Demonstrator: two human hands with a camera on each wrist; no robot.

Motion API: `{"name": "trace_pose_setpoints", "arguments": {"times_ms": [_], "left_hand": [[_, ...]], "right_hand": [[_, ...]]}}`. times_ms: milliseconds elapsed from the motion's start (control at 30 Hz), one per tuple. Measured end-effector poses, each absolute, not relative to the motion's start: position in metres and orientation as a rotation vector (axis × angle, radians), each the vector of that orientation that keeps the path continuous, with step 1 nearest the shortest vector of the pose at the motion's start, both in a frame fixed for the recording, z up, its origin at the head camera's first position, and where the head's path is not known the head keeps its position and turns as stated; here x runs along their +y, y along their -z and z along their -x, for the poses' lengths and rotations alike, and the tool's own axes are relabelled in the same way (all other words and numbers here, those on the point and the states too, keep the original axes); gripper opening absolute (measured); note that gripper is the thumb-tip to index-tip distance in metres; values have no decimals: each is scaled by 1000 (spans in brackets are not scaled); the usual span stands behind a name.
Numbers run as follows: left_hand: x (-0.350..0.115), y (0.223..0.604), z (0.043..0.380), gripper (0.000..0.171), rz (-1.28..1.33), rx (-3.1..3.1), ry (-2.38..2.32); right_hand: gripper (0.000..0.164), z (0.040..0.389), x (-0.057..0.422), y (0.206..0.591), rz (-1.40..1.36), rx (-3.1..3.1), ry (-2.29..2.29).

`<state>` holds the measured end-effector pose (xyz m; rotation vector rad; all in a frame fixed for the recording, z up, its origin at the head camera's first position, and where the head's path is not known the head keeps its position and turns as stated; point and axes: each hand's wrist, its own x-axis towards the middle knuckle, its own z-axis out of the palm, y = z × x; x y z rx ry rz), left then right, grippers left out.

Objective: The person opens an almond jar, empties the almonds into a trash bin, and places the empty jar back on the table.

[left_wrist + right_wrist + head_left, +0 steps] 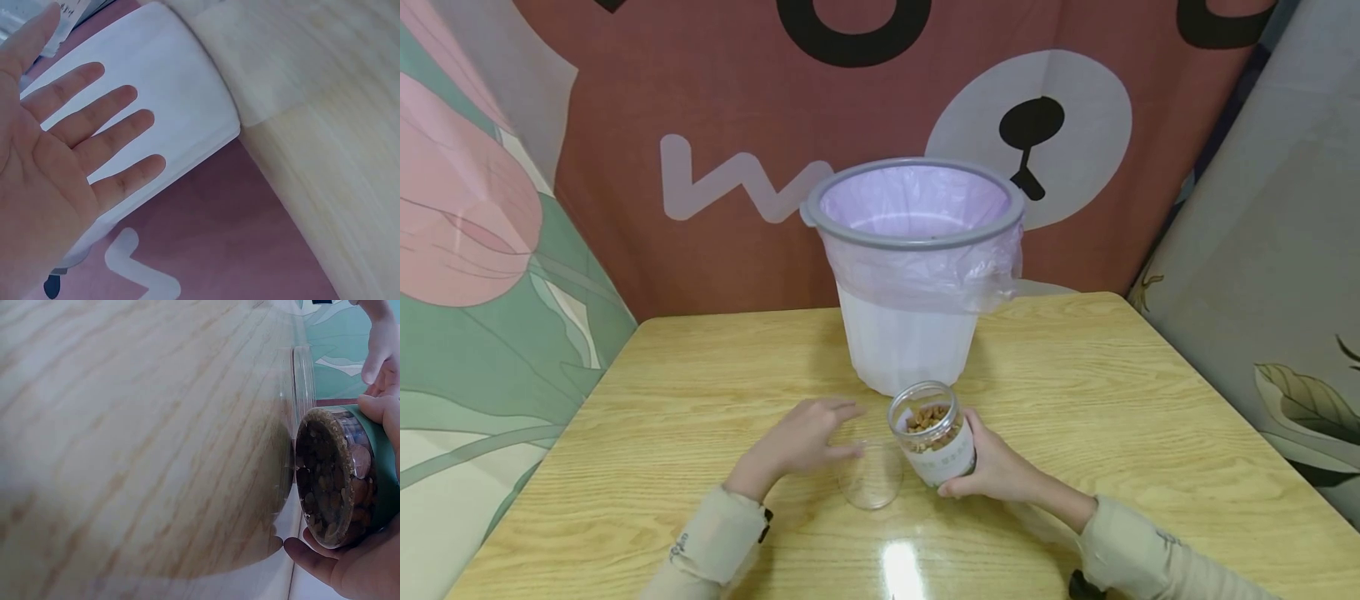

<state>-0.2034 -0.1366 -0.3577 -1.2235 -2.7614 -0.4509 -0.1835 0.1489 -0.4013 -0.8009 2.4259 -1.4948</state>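
Note:
My right hand (992, 467) grips a clear jar of nuts (936, 437) with a pale paper label, its fingers and thumb round the side. The jar is tilted, its mouth uncovered, with brown nuts inside. In the right wrist view the jar's base (322, 481) shows, close over the tabletop. My left hand (808, 437) is just left of the jar, fingers extended and apart from it; the palm and spread fingers (119, 140) hold nothing in the left wrist view. Below its fingertips, a clear round see-through piece (870, 492), shallow like a lid, lies on the table.
Behind the jar stands a white bin (906, 342) with a grey rim and a pinkish-purple plastic liner (917, 271) folded over it. The wooden table (715, 358) meets a red printed cloth (715, 258) at the back. Printed cloths also hang at both sides.

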Motion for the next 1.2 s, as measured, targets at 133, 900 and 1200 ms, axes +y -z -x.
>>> {"name": "trace_pose_setpoints", "arguments": {"times_ms": [133, 900, 1200], "left_hand": [[-138, 353, 204, 51, 1207, -2712, 428], [-138, 325, 212, 45, 1083, -2438, 405], [-132, 309, 214, 49, 985, -2424, 386]], "right_hand": [[94, 184, 149, 402, 812, 2422, 1491], [97, 184, 149, 403, 800, 2418, 1501], [98, 184, 148, 403, 784, 2429, 1498]]}}
